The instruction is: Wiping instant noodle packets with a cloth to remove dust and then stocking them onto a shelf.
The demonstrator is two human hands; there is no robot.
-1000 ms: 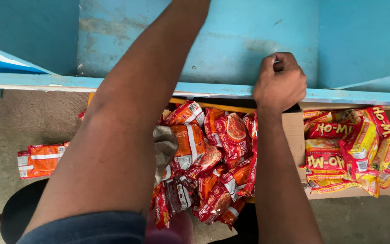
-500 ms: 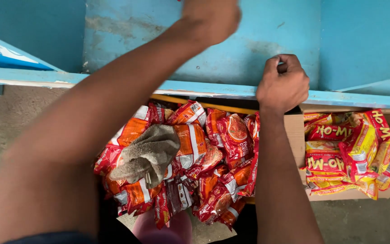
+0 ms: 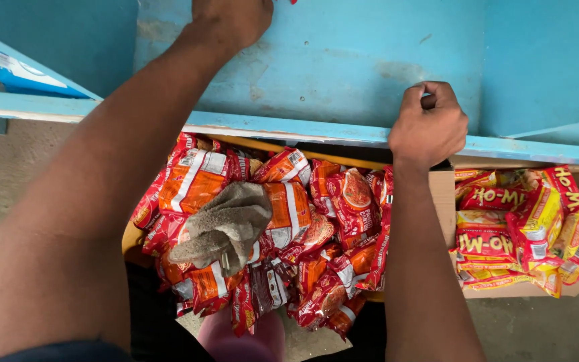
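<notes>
Counter edge: a light blue ledge point(image 3: 289, 127) is seen running left to right, with bare blue surface point(image 3: 343, 60) above it between the two hands.
Open room: the stretch of blue surface between the hands is left free; below the ledge the space is filled by packets.
Right hand point(image 3: 429, 124): closed into a fist and rested on the ledge; a small dark object is only glimpsed inside the curl, so what is held cannot be told.
Left hand point(image 3: 230, 19): stretched far forward to the top of the view, knuckles up, fingers cut off by the frame; its grip cannot be told.
Red and orange packets point(image 3: 289, 228): heaped in a cardboard box directly below the ledge, between the forearms.
Grey cloth point(image 3: 226, 224): laid on the heap, near the left forearm.
Second box point(image 3: 445, 201): just right of the right wrist, filled with yellow and red packets point(image 3: 524, 221).
</notes>
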